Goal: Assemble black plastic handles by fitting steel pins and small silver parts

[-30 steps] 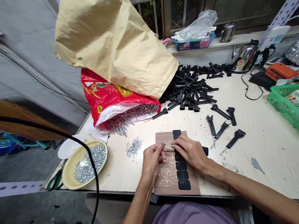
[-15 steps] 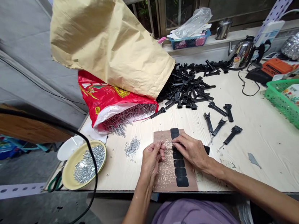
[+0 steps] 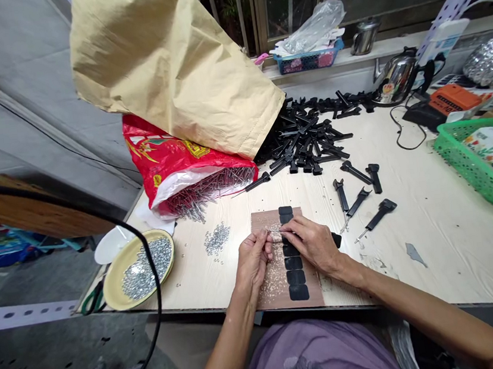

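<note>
My right hand [image 3: 317, 244] is closed round a black plastic part, whose dark head [image 3: 336, 240] sticks out at the hand's right side. A thin metal pin [image 3: 274, 231] runs between the fingertips of both hands. My left hand [image 3: 253, 258] is pinched at the pin's left end; whether a small ring is also there is too small to tell. Both hands are over a brown board [image 3: 271, 289] with a column of black pads [image 3: 296, 277] and pale crumbs. Left of it lies a small heap of shiny metal bits [image 3: 217, 239].
A yellow bowl [image 3: 111, 294] of metal bits stands at left. Behind are a red bag [image 3: 148, 154] spilling metal pins [image 3: 198, 199], a tan sack [image 3: 169, 68] and piled black parts [image 3: 304, 141]. Several black parts with pins [image 3: 380, 213] lie right; a green basket [image 3: 466, 181] stands beyond.
The view has shifted slightly. Both hands stay together over the board, with the pin still between their fingertips.
</note>
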`<state>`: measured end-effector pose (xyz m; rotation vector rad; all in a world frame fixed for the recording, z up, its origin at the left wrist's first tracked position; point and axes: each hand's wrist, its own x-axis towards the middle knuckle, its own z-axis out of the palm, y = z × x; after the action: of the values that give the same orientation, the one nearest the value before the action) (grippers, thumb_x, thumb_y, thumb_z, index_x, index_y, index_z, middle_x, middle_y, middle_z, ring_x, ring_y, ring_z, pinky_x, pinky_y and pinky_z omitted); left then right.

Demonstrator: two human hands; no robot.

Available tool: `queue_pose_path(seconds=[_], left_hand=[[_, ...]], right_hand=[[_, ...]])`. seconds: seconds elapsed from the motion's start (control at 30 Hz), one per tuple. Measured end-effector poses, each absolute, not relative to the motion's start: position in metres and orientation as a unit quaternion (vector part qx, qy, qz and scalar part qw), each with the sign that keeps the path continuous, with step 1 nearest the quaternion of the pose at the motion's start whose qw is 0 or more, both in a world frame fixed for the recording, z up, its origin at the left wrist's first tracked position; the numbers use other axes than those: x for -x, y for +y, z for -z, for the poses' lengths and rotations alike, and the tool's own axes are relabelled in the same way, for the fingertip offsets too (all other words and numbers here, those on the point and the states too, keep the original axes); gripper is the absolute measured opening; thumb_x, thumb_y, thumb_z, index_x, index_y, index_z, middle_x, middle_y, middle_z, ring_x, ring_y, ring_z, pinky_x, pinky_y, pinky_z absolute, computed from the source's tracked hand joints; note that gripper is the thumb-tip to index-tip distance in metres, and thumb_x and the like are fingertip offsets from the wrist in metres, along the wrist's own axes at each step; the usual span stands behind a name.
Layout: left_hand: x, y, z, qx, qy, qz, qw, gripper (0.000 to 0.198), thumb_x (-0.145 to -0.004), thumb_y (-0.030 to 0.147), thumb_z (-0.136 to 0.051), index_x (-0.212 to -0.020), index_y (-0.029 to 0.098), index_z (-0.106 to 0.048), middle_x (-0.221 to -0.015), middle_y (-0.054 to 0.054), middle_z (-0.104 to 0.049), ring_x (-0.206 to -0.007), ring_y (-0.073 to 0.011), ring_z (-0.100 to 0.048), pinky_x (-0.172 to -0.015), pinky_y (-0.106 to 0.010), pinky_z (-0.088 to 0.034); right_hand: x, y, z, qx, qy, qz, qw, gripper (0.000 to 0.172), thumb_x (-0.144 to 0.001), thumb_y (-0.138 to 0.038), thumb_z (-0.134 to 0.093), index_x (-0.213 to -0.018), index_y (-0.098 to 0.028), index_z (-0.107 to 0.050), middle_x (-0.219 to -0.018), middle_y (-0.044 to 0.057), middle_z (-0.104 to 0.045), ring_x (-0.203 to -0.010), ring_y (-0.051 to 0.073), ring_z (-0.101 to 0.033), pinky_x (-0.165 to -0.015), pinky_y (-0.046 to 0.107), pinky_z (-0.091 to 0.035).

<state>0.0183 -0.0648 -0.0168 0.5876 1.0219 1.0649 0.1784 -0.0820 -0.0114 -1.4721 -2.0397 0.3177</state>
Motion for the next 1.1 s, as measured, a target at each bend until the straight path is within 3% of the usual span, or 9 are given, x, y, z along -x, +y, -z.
queue_pose_path(seconds=[0.33, 0.57, 1.1], left_hand=[[-0.0254, -0.0705, 0.016, -0.32, 0.463, -0.505, 0.654, 0.036, -0.067, 0.043, -0.074, -0.08, 0.012, -0.062, -0.061, 0.002, -0.059, -0.041, -0.0032, -0.044, -0.039, -0.017, -0.037], [-0.0199, -0.0652, 0.014, -0.25, 0.43, -0.497, 0.711, 0.034, -0.062, 0.037, -0.079, -0.071, 0.011, -0.058, -0.061, 0.003, -0.055, -0.044, -0.0019, -0.042, -0.038, -0.014, -0.037], [-0.0204, -0.071, 0.0191, -0.322, 0.432, -0.476, 0.695, 0.03, -0.074, 0.04, -0.069, -0.073, 0.011, -0.061, -0.054, 0.003, -0.053, -0.042, -0.004, -0.044, -0.04, -0.015, -0.042]], right_hand=[[-0.177, -0.0862, 0.0129, 0.543, -0.776, -0.121, 0.297, 0.021, -0.095, -0.029, -0.043, -0.099, -0.022, -0.063, -0.09, 0.003, -0.062, -0.08, 0.013, -0.06, -0.068, 0.023, -0.046], [-0.1752, -0.0886, 0.0117, 0.556, -0.759, -0.124, 0.316, 0.02, -0.095, -0.027, -0.043, -0.098, -0.021, -0.061, -0.091, 0.002, -0.063, -0.081, 0.013, -0.06, -0.07, 0.023, -0.046], [-0.1747, -0.0891, 0.0156, 0.558, -0.767, -0.096, 0.301, 0.019, -0.095, -0.03, -0.044, -0.099, -0.022, -0.061, -0.09, 0.002, -0.062, -0.079, 0.013, -0.06, -0.064, 0.023, -0.044]])
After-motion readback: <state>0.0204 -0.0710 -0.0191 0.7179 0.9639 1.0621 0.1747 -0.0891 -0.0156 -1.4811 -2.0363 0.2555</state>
